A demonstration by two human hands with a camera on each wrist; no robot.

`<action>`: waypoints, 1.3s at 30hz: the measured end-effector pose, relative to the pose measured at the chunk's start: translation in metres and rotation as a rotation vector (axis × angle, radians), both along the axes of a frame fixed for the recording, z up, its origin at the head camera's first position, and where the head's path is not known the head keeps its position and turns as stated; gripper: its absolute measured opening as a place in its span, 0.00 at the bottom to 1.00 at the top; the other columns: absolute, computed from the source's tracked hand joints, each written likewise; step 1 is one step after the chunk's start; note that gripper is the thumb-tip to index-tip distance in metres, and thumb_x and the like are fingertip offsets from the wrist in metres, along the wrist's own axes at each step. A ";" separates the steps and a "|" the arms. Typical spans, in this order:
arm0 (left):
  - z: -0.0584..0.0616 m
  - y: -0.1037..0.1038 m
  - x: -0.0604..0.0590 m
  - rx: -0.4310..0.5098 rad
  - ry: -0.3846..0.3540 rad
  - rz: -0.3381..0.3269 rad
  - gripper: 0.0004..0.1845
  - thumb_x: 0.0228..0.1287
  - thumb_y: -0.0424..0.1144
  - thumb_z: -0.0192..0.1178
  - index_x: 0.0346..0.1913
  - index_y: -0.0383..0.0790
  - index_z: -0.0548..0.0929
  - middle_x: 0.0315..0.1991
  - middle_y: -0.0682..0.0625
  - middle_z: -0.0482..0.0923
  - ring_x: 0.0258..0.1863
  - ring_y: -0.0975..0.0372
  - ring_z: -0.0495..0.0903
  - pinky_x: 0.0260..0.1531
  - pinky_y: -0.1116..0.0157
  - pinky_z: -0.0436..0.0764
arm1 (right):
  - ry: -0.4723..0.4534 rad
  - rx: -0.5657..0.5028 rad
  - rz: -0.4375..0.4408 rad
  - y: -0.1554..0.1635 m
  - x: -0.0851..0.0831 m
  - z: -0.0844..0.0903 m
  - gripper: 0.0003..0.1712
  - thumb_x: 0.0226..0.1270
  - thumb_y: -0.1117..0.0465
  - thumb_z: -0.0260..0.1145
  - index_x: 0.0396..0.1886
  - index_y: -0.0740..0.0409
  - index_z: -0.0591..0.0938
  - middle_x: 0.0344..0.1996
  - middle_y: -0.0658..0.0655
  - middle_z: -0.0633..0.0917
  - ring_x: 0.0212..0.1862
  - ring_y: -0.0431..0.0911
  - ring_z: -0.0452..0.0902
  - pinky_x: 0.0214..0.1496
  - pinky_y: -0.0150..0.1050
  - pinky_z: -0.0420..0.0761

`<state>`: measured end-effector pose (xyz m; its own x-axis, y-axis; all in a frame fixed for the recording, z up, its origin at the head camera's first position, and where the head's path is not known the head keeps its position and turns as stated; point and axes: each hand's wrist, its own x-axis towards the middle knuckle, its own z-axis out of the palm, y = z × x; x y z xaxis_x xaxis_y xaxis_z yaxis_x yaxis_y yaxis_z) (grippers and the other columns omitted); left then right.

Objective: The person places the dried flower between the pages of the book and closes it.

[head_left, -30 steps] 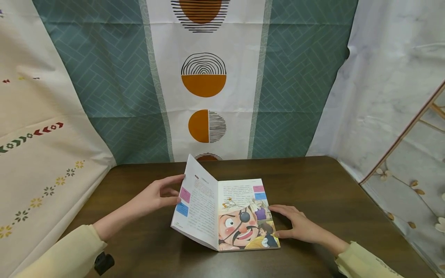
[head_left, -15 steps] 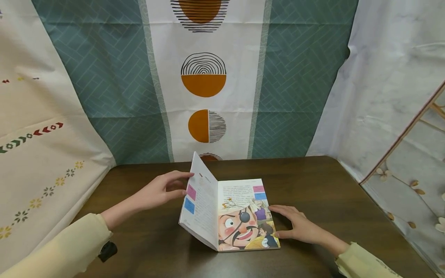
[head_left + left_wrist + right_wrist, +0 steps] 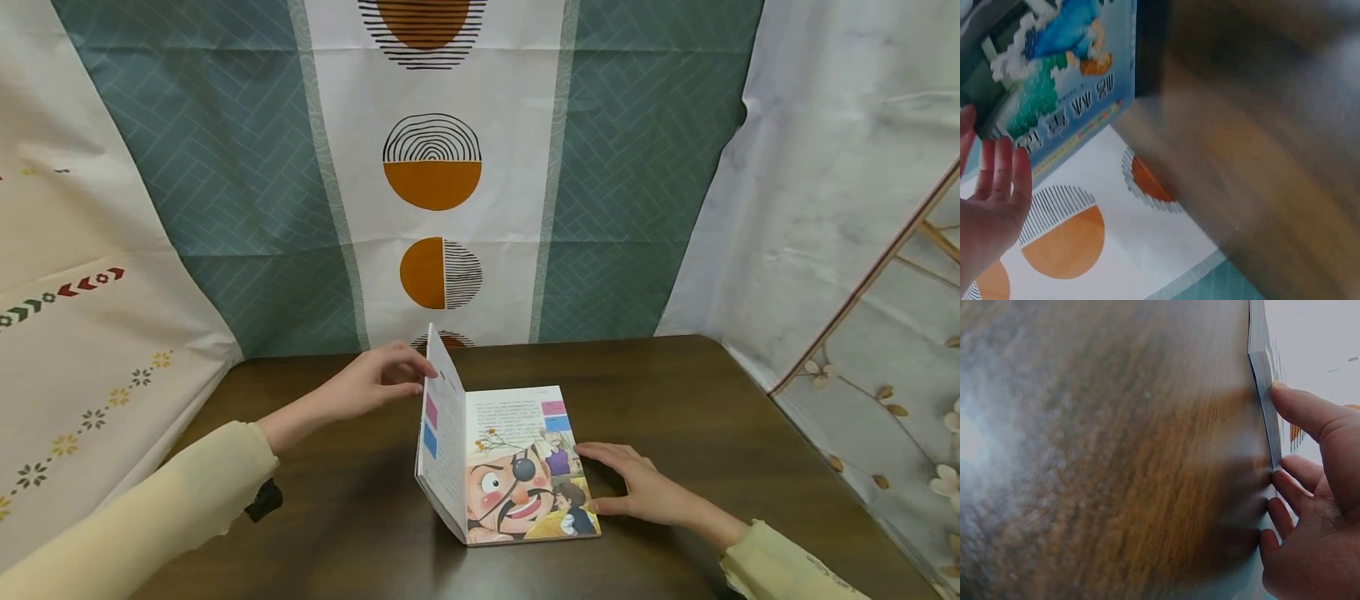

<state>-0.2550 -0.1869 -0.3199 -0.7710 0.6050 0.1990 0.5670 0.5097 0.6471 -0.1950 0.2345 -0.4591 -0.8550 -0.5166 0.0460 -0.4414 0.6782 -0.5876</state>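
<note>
Head view first: a picture book (image 3: pixel 517 467) lies open on the dark wooden table (image 3: pixel 712 433), a bit below the middle of the frame. The right-hand page lies flat and shows a cartoon pirate face with an eye patch. The left-hand half is lifted nearly upright, with pink and blue tabs on its inner side. The left hand (image 3: pixel 375 382) sits left of center, fingers gently bent against the top edge and back of that raised half, holding it up. The right hand (image 3: pixel 637 487) is at lower right of the book, lying flat on the table with fingers relaxed and fairly straight, fingertips touching the book's right edge and the thumb by the lower corner. Both arms wear pale yellow sleeves. Behind the table hangs a teal and white cloth (image 3: pixel 431 183) with orange half circles, with a cream cloth at the far left and a pale floral one at the right.

Left wrist view: pretty blurry. The book's blue cover (image 3: pixel 1060 75) fills the upper left, and the straight fingers (image 3: pixel 997 169) at the left edge rest on it side by side. The wood takes up the right side, with the orange circle cloth below.

Right wrist view: the book's edge (image 3: pixel 1263 381) runs down the upper right. The thumb lies on the page, and the other fingers (image 3: pixel 1291 487) curl lightly against the edge.
</note>
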 end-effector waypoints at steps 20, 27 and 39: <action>0.021 0.041 -0.052 -0.139 0.095 -0.355 0.07 0.65 0.34 0.64 0.42 0.49 0.85 0.45 0.55 0.80 0.51 0.62 0.70 0.57 0.59 0.69 | 0.025 0.003 0.009 -0.002 0.001 -0.002 0.44 0.59 0.41 0.71 0.72 0.50 0.69 0.70 0.59 0.72 0.69 0.64 0.63 0.59 0.74 0.61; 0.021 0.059 -0.068 -0.217 0.158 -0.306 0.06 0.66 0.36 0.64 0.43 0.51 0.84 0.49 0.54 0.79 0.51 0.58 0.67 0.54 0.57 0.68 | 0.031 -0.003 -0.011 -0.003 0.002 -0.001 0.44 0.57 0.42 0.73 0.71 0.50 0.70 0.69 0.59 0.73 0.69 0.65 0.63 0.59 0.74 0.61; 0.017 0.096 -0.090 -0.264 0.151 -0.334 0.05 0.66 0.37 0.63 0.43 0.49 0.86 0.47 0.55 0.80 0.49 0.59 0.74 0.52 0.58 0.80 | 0.059 -0.006 -0.010 -0.003 0.003 -0.002 0.43 0.58 0.43 0.72 0.71 0.51 0.70 0.69 0.57 0.73 0.68 0.62 0.65 0.58 0.72 0.63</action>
<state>-0.3454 -0.0905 -0.3033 -0.4991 0.8608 0.0997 0.8066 0.4194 0.4166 -0.1918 0.2320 -0.4612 -0.8555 -0.5080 0.0999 -0.4692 0.6790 -0.5646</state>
